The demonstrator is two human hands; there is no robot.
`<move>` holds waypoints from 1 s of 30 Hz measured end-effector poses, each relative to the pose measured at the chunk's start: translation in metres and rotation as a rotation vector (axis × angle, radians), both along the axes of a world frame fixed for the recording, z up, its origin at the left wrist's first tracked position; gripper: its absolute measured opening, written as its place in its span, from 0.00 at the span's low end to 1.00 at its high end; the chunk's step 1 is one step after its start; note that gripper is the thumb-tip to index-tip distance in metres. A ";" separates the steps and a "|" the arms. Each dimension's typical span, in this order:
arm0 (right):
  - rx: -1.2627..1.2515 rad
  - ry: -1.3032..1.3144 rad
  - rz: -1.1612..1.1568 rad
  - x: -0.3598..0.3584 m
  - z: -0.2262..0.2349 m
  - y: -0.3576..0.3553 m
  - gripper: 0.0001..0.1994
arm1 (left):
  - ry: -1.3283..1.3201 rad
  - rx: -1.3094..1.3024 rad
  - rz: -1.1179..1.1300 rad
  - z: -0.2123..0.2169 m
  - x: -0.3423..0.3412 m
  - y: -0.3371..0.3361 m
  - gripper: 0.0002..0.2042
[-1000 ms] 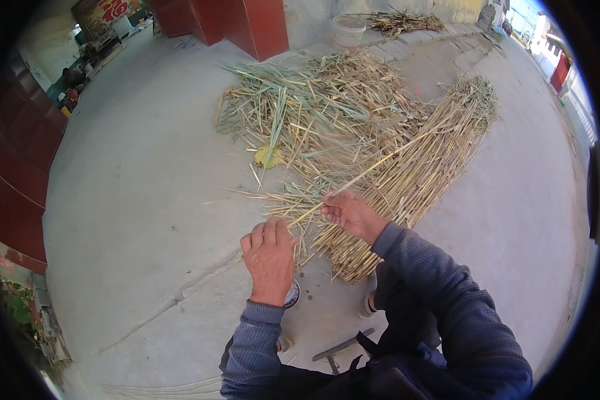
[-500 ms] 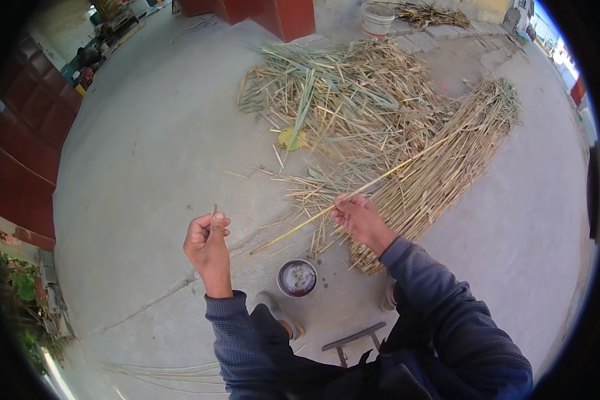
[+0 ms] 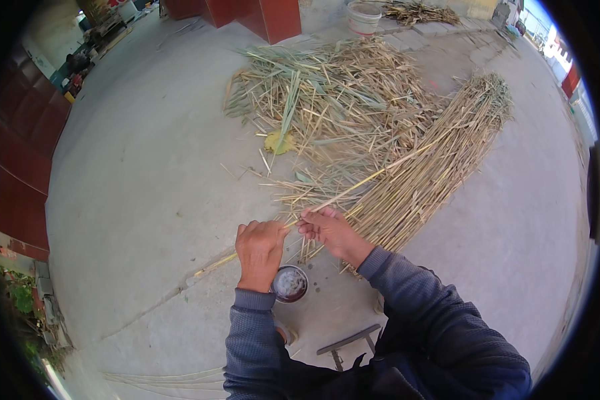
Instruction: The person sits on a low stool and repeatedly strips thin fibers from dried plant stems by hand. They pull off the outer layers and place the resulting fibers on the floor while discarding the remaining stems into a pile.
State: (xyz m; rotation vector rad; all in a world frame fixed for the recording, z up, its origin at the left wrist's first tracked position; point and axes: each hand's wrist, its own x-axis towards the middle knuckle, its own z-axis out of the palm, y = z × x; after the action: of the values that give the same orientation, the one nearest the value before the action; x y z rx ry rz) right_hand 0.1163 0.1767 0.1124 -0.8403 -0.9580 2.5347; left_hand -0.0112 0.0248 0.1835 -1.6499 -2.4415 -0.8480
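Note:
A long yellowish reed stalk [image 3: 363, 181] runs slantwise across my front, from low left up over the bundle at the right. My left hand [image 3: 259, 253] is closed around its lower part, back of the hand upward. The short brown piece seen in those fingers earlier is hidden now. Close beside it, my right hand [image 3: 332, 233] pinches the same stalk with thumb and fingers. Under the right forearm's far side lies a thick bundle of reed stalks [image 3: 433, 180], their leafy ends pointing away.
A loose heap of dry leaves and stalk bits [image 3: 340, 100] spreads beyond my hands, with a yellow leaf [image 3: 278, 142] at its edge. A small round container [image 3: 291, 284] stands by my feet. A white bucket [image 3: 363, 19] and red panels [image 3: 267, 20] are farther back.
My left hand has moved right and turned over onto the stalk, beside the right hand. My right hand has shifted left and slightly down with the stalk.

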 end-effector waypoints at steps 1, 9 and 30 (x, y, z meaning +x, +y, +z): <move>-0.068 0.049 -0.008 0.001 0.001 0.007 0.08 | -0.001 0.051 0.016 0.003 -0.007 -0.004 0.06; 0.055 -0.037 -0.186 0.021 0.002 0.069 0.06 | -0.038 -0.030 0.063 0.020 -0.031 -0.036 0.08; 0.157 -0.209 -0.085 0.008 0.010 0.041 0.16 | 0.355 0.187 0.361 0.021 -0.044 -0.032 0.16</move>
State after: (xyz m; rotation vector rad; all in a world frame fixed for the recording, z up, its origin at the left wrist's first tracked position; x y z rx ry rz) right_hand 0.1247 0.2178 0.1227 -1.0877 -1.1424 2.2990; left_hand -0.0549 -0.0074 0.2041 -1.1333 -2.2327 -0.6421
